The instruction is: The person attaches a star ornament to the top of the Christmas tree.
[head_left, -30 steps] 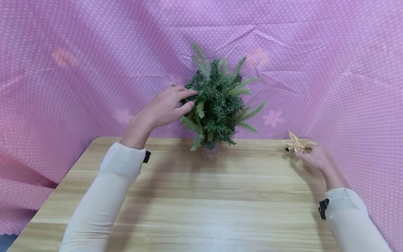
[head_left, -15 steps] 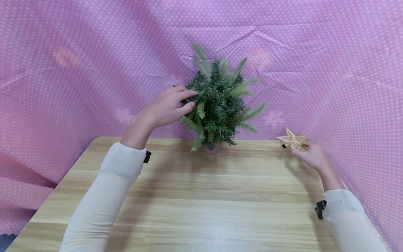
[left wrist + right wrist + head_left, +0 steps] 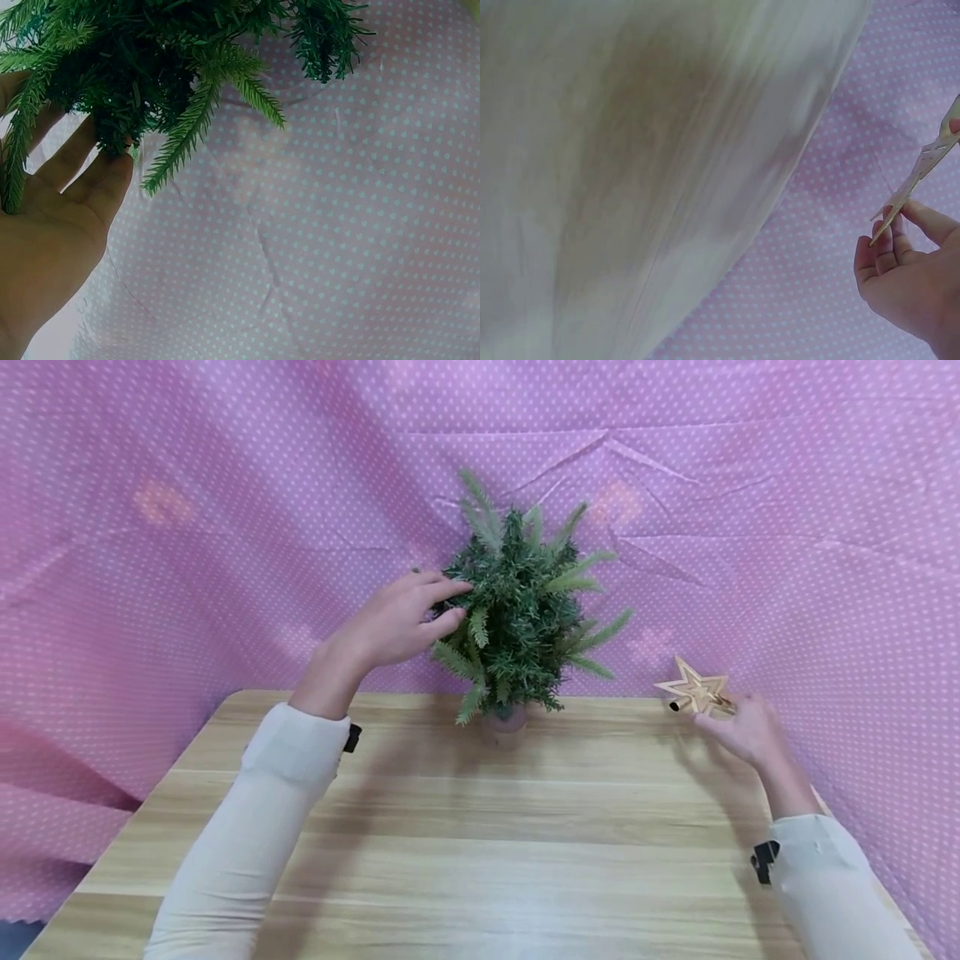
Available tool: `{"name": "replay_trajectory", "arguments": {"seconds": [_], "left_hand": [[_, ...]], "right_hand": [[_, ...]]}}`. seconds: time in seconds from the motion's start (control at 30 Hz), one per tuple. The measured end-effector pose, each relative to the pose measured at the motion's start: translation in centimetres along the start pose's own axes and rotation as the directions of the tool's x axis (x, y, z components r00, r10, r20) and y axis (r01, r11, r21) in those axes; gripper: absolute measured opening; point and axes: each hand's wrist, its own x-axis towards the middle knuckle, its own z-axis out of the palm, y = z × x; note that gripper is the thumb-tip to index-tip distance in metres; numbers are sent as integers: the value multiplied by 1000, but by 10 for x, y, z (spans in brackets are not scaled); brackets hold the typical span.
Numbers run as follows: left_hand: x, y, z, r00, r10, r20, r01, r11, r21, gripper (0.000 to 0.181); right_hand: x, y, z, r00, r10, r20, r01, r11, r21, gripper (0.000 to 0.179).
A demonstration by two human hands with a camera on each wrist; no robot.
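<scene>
A small artificial Christmas tree (image 3: 517, 618) stands upright at the back of the table, with dark green needles and lighter sprigs. My left hand (image 3: 393, 618) touches its left side, fingers spread among the branches with the thumb apart. The left wrist view has the same hand (image 3: 56, 247) below the drooping sprigs, its fingertips partly hidden by needles. At the right, my right hand (image 3: 753, 735) holds a gold star tree topper (image 3: 697, 689) near the table's back edge. Seen edge-on in the right wrist view, the star (image 3: 915, 180) is pinched between thumb and fingers.
The wooden table (image 3: 480, 835) has its back edge close to a pink dotted cloth (image 3: 750, 468) that hangs behind and at both sides. A pale round base (image 3: 505, 727) supports the tree. Dark wrist cameras (image 3: 765, 862) sit at the cuffs.
The right hand has shifted slightly left with the star, whose face has turned a little. The left hand keeps its place at the tree. The head view has tilted very slightly.
</scene>
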Motion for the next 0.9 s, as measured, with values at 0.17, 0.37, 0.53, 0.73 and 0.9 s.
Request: {"name": "replay_trajectory", "arguments": {"seconds": [0.17,0.37,0.53,0.73,0.9], "left_hand": [[0,1,0,1000,-8,5,8,1000,-3,53],[0,1,0,1000,-4,3,4,1000,-7,52],[0,2,-1,1000,-3,4,3,1000,2,52],[0,2,-1,1000,0,5,0,1000,7,53],[0,2,0,1000,0,0,0,1000,4,53]], "right_hand": [[0,-3,1,999,26,-20,-26,1000,0,83],[2,-8,1,999,24,-45,-24,1000,4,84],[3,-11,-1,998,18,-54,-18,1000,9,84],[3,-18,-1,998,8,-68,-7,1000,15,84],[4,-24,-3,997,-3,-75,5,1000,23,82]]}}
